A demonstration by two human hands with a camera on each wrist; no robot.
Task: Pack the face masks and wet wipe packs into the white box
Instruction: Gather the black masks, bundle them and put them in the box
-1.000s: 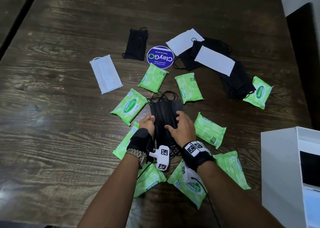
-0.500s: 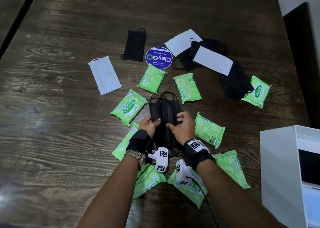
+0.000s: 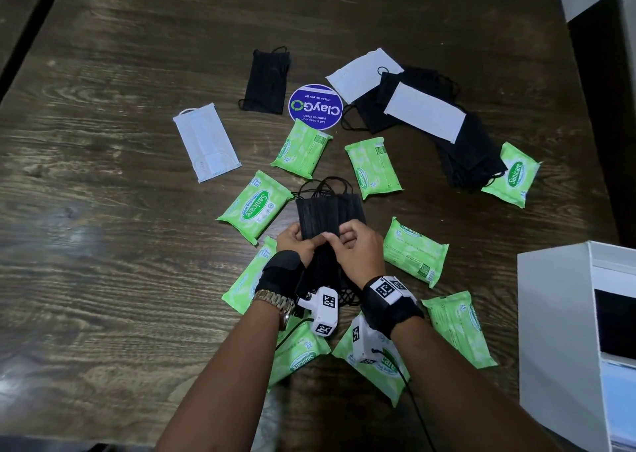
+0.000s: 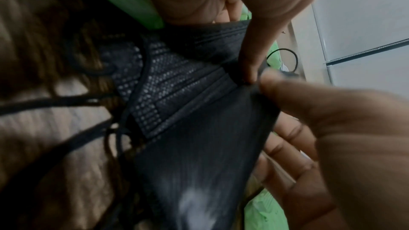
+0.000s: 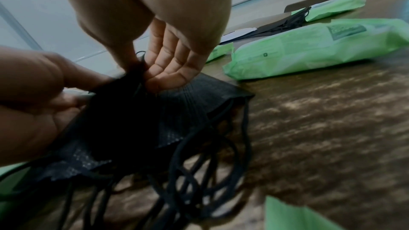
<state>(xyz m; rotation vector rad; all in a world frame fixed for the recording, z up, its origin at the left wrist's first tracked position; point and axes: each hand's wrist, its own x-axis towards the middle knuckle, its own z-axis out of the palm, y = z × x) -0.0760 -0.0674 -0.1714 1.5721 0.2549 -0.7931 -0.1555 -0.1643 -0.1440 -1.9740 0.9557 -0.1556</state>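
A stack of black face masks (image 3: 328,216) lies at the table's middle, its ear loops trailing towards me. My left hand (image 3: 296,243) grips its near left side, thumb on top. My right hand (image 3: 356,245) pinches the stack (image 5: 132,114) from the right. In the left wrist view both thumbs meet on the black masks (image 4: 199,114). Several green wet wipe packs (image 3: 254,209) lie scattered round the hands. A white mask (image 3: 205,141) lies at the left; more black and white masks (image 3: 425,112) are heaped at the back right. The white box (image 3: 557,321) stands at the right edge.
A round blue sticker (image 3: 315,107) lies on the dark wooden table (image 3: 103,245) behind the packs. A single black mask (image 3: 266,80) rests beside it. A dark chair or panel (image 3: 602,107) stands past the table's right edge.
Both hands have closed inward over the black mask stack; the thumbs now meet on top and pinch its middle. The stack has stayed in place.
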